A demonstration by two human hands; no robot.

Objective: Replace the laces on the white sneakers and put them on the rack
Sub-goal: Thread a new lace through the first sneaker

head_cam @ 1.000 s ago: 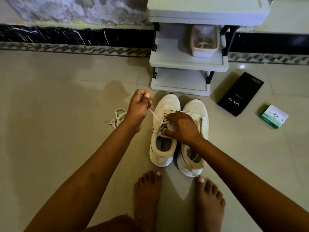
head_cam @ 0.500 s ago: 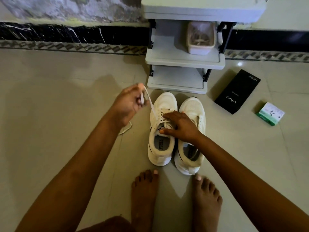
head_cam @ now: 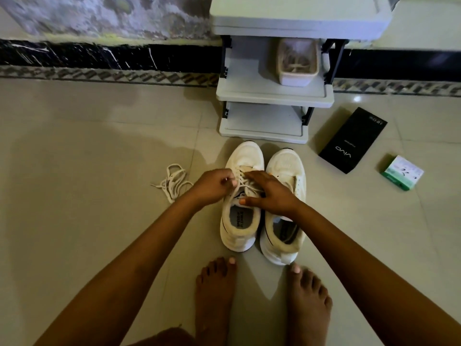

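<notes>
Lacing the left sneaker is where you are, and its long axis runs straight away from you, toe toward the rack, heel toward your feet. The lace crosses the eyelets just under both hands, so neither arm has to reach. Your left hand sits at the shoe's left edge with fingers curled, pinching what looks like a lace end (the tip itself is hidden). Your right hand lies flatter over the tongue, fingers spread and pressing the crossings down. The right sneaker stands touching alongside, apparently unlaced. A loose lace lies on the floor just left of your left hand.
</notes>
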